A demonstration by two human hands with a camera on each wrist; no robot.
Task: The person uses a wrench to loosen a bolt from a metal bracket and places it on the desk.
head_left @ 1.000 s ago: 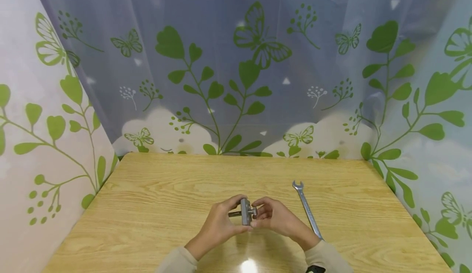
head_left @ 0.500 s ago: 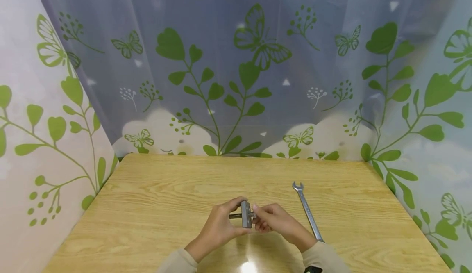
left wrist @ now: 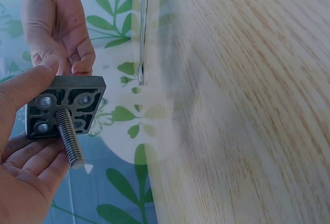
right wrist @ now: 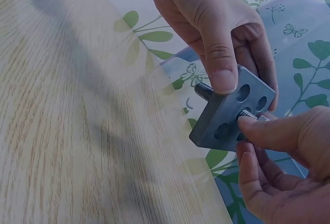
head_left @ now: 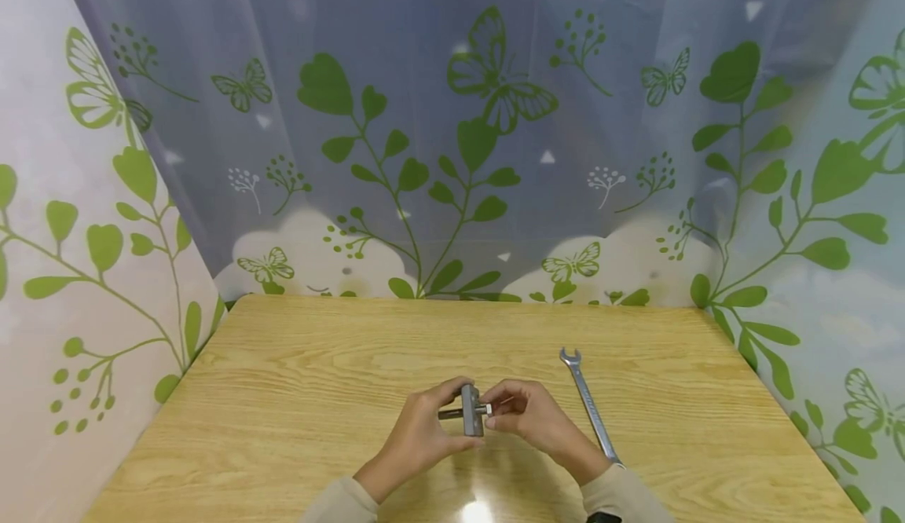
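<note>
My left hand [head_left: 422, 430] grips a square grey metal plate [head_left: 471, 417] by its edges, thumb on one edge and fingers on the opposite one. Holes sit near the plate's corners. A threaded bolt [left wrist: 70, 139] passes through its middle, its long end sticking out on the left hand's side. On the other side, my right hand [head_left: 543, 422] has thumb and fingers around the short stretch of the bolt, pinching it in the right wrist view, with the thumb tip on the thread [right wrist: 248, 114]. The bolt's pale head shows between those fingers in the head view.
A combination wrench [head_left: 592, 409] lies on the wood-grain table [head_left: 339, 366], right beside my right forearm. Behind the table hangs a blue-grey curtain [head_left: 424, 209] with green leaves and butterflies; similar printed sheets stand at both sides.
The right hand's fingers closed on the bolt half a second ago, hiding its head, then shifted so the head shows again. The left hand and plate barely moved; the wrench lies still.
</note>
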